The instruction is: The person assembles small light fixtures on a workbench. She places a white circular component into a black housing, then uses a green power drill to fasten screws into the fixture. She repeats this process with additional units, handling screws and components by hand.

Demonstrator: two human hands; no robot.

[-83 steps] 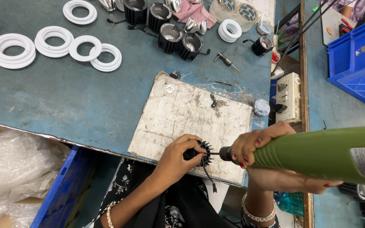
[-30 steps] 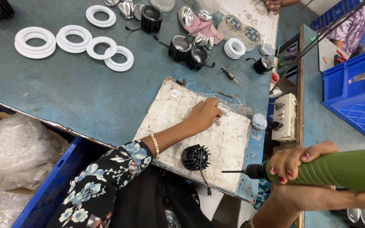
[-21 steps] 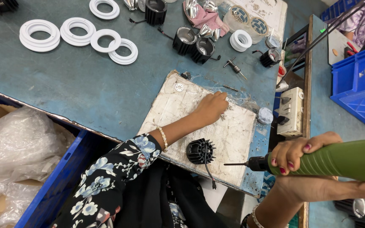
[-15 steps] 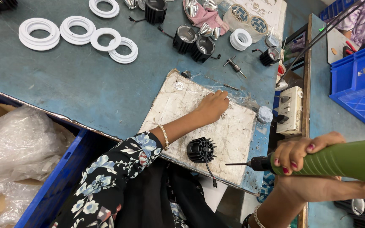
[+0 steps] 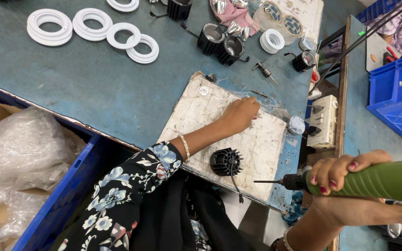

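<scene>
Two hands work apart: the left hand (image 5: 240, 114) presses curled fingertips onto a scuffed white board (image 5: 266, 144), well above the black finned housing (image 5: 225, 161), while the right hand (image 5: 338, 174) grips a green electric screwdriver (image 5: 387, 181) beside it.

Green electric screwdriver (image 5: 378, 182) cut off by the right edge, whatever lies under the left hand's (image 5: 240, 115) fingertips hidden, its grip not to be told, small parts on the worn board (image 5: 257, 144) too small to tell, white ring (image 5: 123, 4) cropped at the top edge
</scene>
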